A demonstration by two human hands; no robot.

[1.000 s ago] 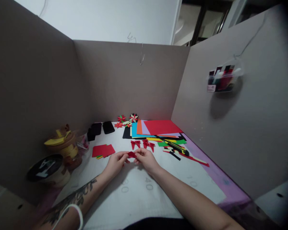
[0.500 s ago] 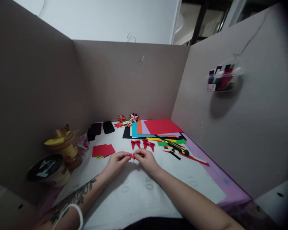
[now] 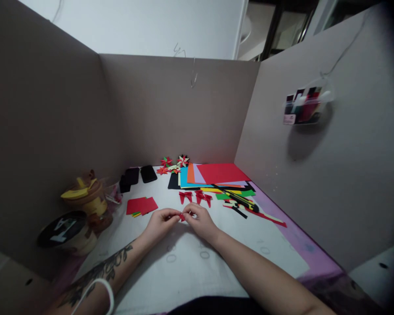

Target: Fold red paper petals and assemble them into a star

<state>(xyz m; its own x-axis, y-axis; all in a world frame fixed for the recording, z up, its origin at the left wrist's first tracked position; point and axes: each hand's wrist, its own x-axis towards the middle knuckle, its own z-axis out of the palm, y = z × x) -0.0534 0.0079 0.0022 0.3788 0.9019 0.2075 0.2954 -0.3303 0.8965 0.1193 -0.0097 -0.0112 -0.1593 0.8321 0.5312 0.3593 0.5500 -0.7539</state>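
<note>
A small piece of red paper [image 3: 182,217] is pinched between my two hands over the white sheet; most of it is hidden by the fingers. My left hand [image 3: 162,222] closes on its left side, thumb against fingertips. On the other side my right hand [image 3: 199,218] grips it between thumb and fingers. Just beyond the hands lie several folded red paper pieces [image 3: 185,197]. To the left sits a small stack of red paper squares [image 3: 141,205], with green and yellow edges showing beneath.
Coloured paper sheets [image 3: 221,174] lie at the back right, a yellow-black utility knife [image 3: 241,201] and paper strips [image 3: 269,218] before them. Folded paper stars [image 3: 166,162] and a black phone-like object [image 3: 148,174] stand behind. Containers [image 3: 85,197] line the left; grey panels surround the table.
The fingers have shifted slightly around the red paper, which now shows at a different angle between the thumbs. Both arms stay nearly in place.
</note>
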